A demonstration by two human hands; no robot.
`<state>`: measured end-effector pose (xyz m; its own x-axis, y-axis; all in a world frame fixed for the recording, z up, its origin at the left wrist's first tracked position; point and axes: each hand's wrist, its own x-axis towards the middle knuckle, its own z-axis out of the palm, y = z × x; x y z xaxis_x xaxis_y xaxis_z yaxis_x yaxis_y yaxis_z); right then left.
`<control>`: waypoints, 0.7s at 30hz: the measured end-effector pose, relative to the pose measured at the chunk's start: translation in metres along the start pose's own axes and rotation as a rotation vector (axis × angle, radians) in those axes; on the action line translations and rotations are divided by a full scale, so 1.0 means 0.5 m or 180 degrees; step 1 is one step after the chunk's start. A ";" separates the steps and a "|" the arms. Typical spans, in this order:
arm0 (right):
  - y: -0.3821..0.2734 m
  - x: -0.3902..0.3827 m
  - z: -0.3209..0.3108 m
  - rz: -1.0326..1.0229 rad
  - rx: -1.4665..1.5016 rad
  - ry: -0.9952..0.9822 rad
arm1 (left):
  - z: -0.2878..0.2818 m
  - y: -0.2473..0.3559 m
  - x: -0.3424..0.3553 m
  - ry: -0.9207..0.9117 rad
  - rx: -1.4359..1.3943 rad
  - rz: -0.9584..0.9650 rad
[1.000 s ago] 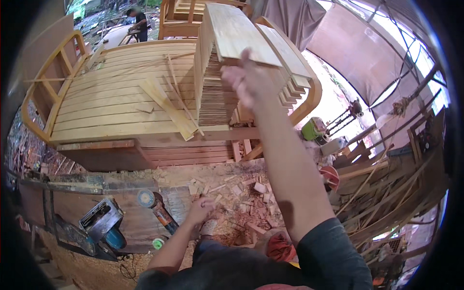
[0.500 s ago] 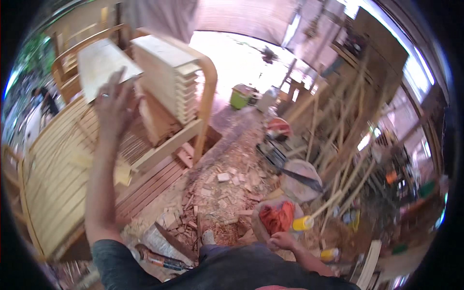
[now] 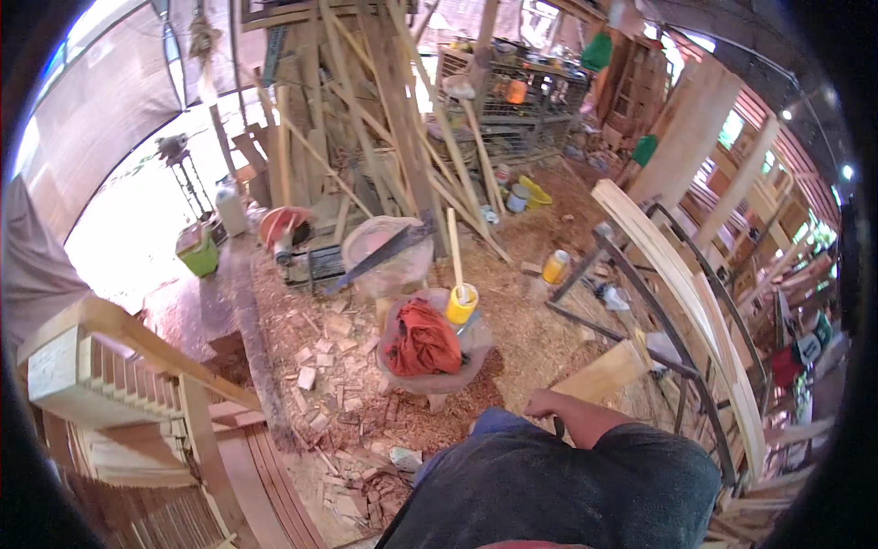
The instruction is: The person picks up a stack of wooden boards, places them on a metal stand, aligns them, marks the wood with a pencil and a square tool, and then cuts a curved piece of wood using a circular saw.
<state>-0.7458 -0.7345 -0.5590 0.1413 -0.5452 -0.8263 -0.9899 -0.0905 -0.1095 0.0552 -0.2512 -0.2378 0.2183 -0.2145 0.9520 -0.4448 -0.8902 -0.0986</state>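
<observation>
My right hand (image 3: 546, 404) is low beside my dark shirt, its fingers curled in. A small dark strip shows just below it, but I cannot make out what, if anything, the hand grips. The nearest thing ahead is a round wooden stool (image 3: 476, 361) bearing a crumpled red cloth (image 3: 425, 340) and a yellow container (image 3: 461, 306) with a wooden stick standing in it. Behind that stands another round stool (image 3: 380, 242), with a handsaw (image 3: 389, 253) lying across it. My left hand is out of view.
A slatted wooden furniture piece (image 3: 110, 389) fills the lower left. Wood offcuts (image 3: 307, 377) and shavings litter the floor. Long boards (image 3: 393, 110) lean at the back. On the right stands a dark metal frame (image 3: 654, 334) with curved pale wood strips (image 3: 681, 274). A yellow bottle (image 3: 555, 266) sits nearby.
My view has swung right, away from the slatted furniture, which now sits at the lower left. My left hand, earlier raised over a pale board, has left the view. My right hand stays low by my body.
</observation>
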 end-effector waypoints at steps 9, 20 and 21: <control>-0.093 -0.103 -0.061 -0.1406 0.0432 0.1004 | -0.062 0.538 -0.381 -0.2492 -0.1857 -0.0071; 0.568 -0.156 0.216 -0.0267 0.1276 0.1249 | -0.402 1.257 -0.847 -0.3857 -0.4710 0.5931; 0.634 -0.192 0.270 0.0218 0.1273 0.1272 | -0.542 1.372 -0.872 -0.4364 -0.4126 0.5786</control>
<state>-1.0754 -0.5985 -0.5891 -0.0058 -0.8187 -0.5742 -0.9147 0.2364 -0.3279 -0.5803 -0.6592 -0.6422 -0.7884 -0.4974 -0.3619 -0.6147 0.6588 0.4338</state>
